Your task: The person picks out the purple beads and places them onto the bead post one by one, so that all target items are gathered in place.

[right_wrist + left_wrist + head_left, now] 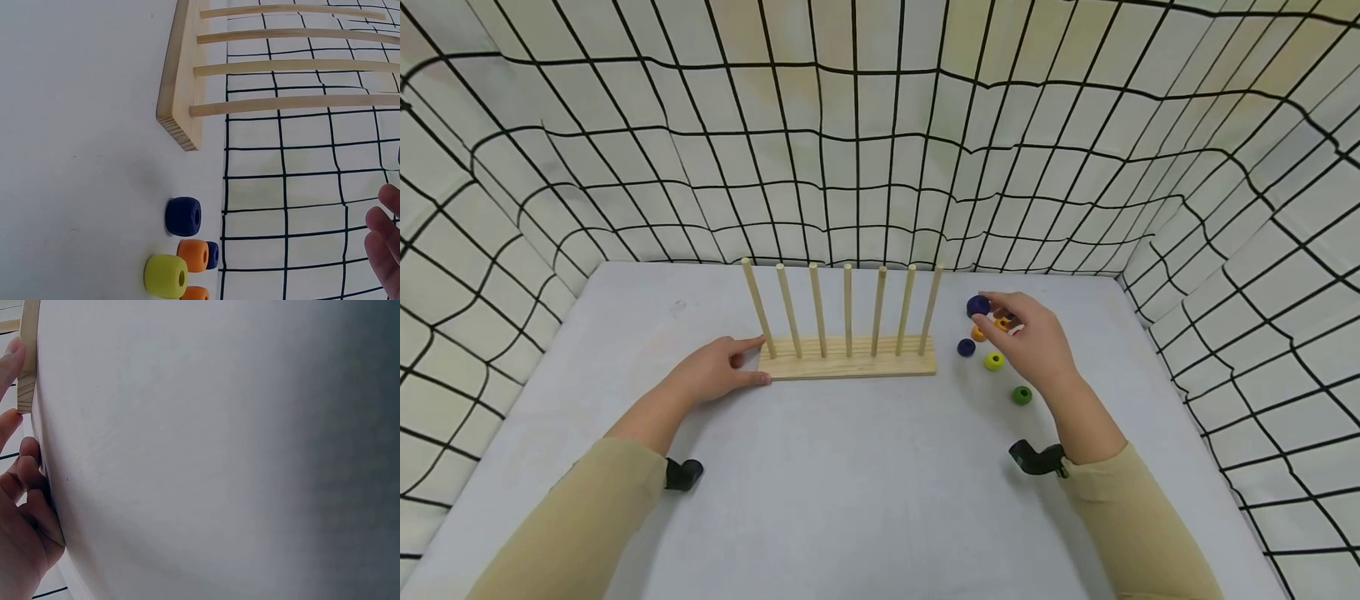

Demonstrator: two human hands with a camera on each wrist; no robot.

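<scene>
Here's the rack (850, 369) near the far edge of the table, all seven pegs (848, 310) bare, so the work looks barely begun! The left hand (709, 372) pinches the rack's left end between thumb and finger; over on the right, the right hand (1028, 337) grasps a blue bead (977, 306) at its fingertips, just off the rack. Loose below it: another blue (966, 347), a yellow (994, 361), a green (1022, 396), and oranges partly hidden by the hand. Underneath, a smooth white table (850, 483); around it, pale walls and a black net (856, 133).
</scene>
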